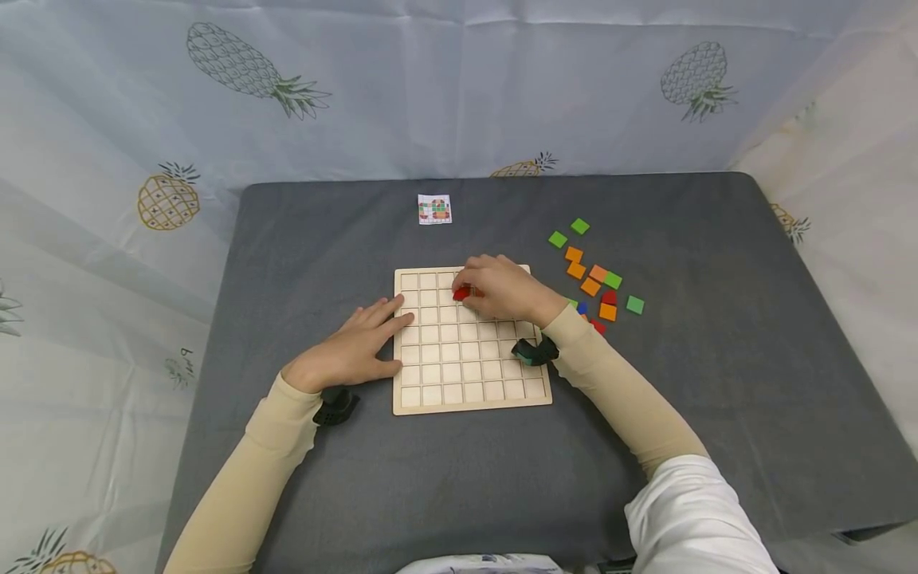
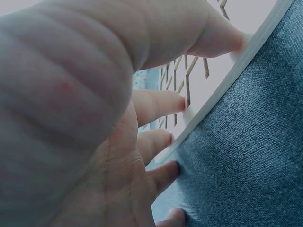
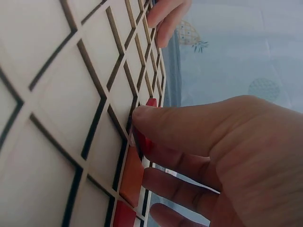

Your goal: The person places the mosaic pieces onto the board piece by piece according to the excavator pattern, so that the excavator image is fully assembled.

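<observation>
A pale wooden board with a grid of square cells lies on the table. At its upper part my right hand pinches a small red tile between thumb and fingers, tilted close over a cell. Beside the fingers, an orange tile and another red tile sit in cells, and a bit of red shows beyond the thumb. My left hand lies spread at the board's left edge, its thumb and fingertips on the rim. The right hand covers the top right cells in the head view.
Loose green, orange, red and blue tiles are scattered right of the board, some partly behind the right forearm. A small card with a coloured grid pattern lies behind the board. A pineapple-print curtain hangs along the grey table's back edge.
</observation>
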The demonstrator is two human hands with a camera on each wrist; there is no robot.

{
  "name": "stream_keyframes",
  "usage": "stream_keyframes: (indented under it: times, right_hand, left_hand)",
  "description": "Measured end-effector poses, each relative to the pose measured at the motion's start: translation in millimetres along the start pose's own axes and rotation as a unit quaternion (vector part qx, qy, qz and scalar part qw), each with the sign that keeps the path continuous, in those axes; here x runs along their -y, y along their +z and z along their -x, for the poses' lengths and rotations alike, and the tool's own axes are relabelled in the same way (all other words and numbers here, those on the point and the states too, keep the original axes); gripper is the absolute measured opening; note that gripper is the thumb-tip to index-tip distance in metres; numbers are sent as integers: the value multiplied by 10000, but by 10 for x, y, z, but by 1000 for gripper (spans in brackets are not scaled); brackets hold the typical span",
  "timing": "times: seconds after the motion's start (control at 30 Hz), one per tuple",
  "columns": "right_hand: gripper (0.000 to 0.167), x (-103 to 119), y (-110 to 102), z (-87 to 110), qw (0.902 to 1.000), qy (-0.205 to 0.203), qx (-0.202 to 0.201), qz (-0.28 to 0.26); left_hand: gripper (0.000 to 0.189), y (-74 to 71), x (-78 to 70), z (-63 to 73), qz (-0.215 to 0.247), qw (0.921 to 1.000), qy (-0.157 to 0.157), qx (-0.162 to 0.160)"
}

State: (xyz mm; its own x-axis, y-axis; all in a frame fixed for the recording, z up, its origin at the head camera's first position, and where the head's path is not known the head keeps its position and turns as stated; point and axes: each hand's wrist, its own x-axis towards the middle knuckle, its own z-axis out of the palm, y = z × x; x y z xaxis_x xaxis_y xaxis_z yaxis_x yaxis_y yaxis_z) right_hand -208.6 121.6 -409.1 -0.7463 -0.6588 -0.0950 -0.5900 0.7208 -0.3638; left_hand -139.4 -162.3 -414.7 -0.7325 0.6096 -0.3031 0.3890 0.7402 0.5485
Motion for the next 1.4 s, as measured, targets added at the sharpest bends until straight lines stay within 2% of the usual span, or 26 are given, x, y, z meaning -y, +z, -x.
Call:
stream_keyframes:
  times: [0.3, 0.47, 0.63, 0.97, 1.2, 1.4]
  right_hand:
    - [25, -21, -20, 56, 9998, 87, 186, 47]
    - [34, -48, -31, 123, 9992, 325, 212, 0]
    - [33, -91, -41, 205, 9982, 553, 128, 210]
    - [33, -147, -28, 221, 9988, 425, 57, 232]
    - [39, -187, -187, 288, 9969, 712, 84, -337]
    - [36, -336, -402, 440, 9915, 903, -374, -858]
  left_hand:
    - [72, 9, -5, 4, 9, 10000, 13, -9]
    - [72, 30, -5, -3, -40, 10000, -16, 17]
    - [73, 37, -7, 4, -3, 10000, -46, 17]
    - [74, 31, 7, 0, 9, 10000, -42, 15]
    - [74, 9, 6, -11, 10, 10000, -27, 24]
    - [74, 4, 17, -10, -31, 10000, -44, 21]
